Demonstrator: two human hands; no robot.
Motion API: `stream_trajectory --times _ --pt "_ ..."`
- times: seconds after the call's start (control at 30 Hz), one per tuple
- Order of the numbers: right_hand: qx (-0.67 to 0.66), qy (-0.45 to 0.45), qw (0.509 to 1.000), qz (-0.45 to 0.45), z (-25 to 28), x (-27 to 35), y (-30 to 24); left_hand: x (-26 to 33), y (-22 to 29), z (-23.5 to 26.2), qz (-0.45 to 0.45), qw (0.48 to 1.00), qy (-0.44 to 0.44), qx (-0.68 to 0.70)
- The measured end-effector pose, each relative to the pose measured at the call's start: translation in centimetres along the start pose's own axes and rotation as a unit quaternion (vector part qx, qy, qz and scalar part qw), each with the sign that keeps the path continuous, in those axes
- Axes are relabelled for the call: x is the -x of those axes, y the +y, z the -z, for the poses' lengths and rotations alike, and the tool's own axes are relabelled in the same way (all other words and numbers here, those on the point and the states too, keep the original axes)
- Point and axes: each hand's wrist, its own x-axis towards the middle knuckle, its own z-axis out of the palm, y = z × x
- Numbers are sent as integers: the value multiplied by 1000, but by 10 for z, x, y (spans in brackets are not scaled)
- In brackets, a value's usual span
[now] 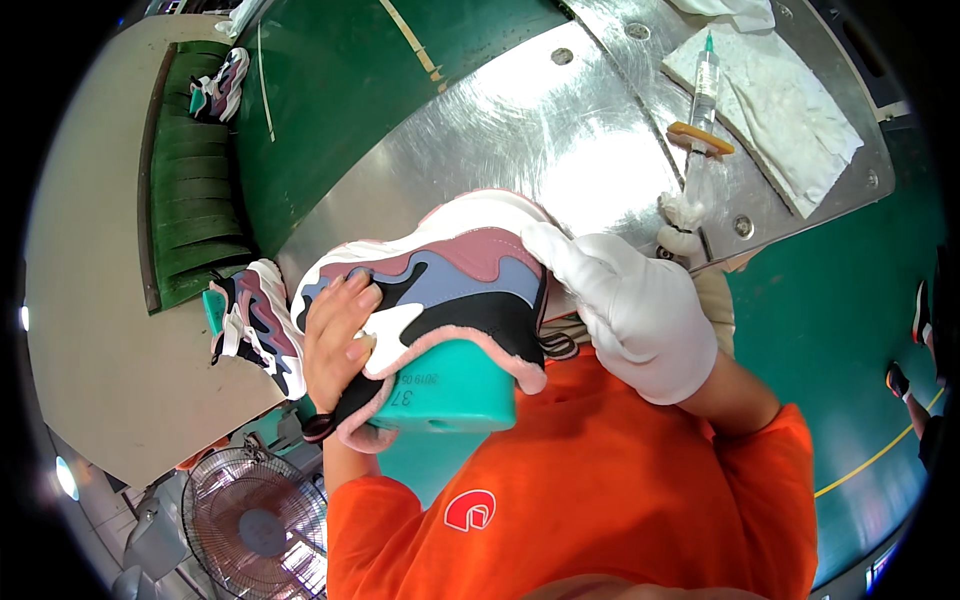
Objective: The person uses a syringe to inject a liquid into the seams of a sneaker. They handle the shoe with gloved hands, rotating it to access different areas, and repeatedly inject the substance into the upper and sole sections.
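A chunky sneaker (470, 265) in mauve, blue-grey, black and white lies on its side in front of me, sole edge away from me. Pink lining rims its collar, and a teal shoe last (455, 390) fills the opening. My bare left hand (340, 335) grips the sneaker at the tongue and lace side, fingers spread over the upper. At the heel, my right hand (630, 310), in a white glove, has its fingers folded together with the fingertips against the white sole edge. Whether anything small sits under those fingers is hidden.
A similar sneaker (262, 320) stands left on a beige table (100, 370); another (222, 85) rides the green conveyor belt (190, 200). The metal table (480, 130) holds a syringe (705, 95) and a white cloth (790, 120). A fan (255, 525) stands lower left. Another person's feet (900, 385) show far right.
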Motion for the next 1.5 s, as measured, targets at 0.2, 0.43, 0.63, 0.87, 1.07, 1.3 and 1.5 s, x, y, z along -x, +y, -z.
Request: stream_trajectory --times 0.2,0.43,0.63,0.87,1.07,1.3,1.5 --pt "-15 -14 1000 -16 7 9 1 -13 10 -8 23 997 51 52" --pt "-20 92 995 -40 -1 10 -1 -6 -2 -5 25 999 20 15" --pt "-17 61 998 -2 -4 0 5 -5 0 -12 21 997 53 43" --pt "-60 62 996 28 -8 -1 10 4 -6 1 0 1000 2 18" --pt "-98 66 992 37 -7 -2 10 -6 7 -12 36 992 73 96" --pt "22 64 996 58 23 4 9 -10 7 -10 83 983 71 148" --pt "226 129 960 -99 67 -11 -1 -7 -10 -13 29 983 72 169"
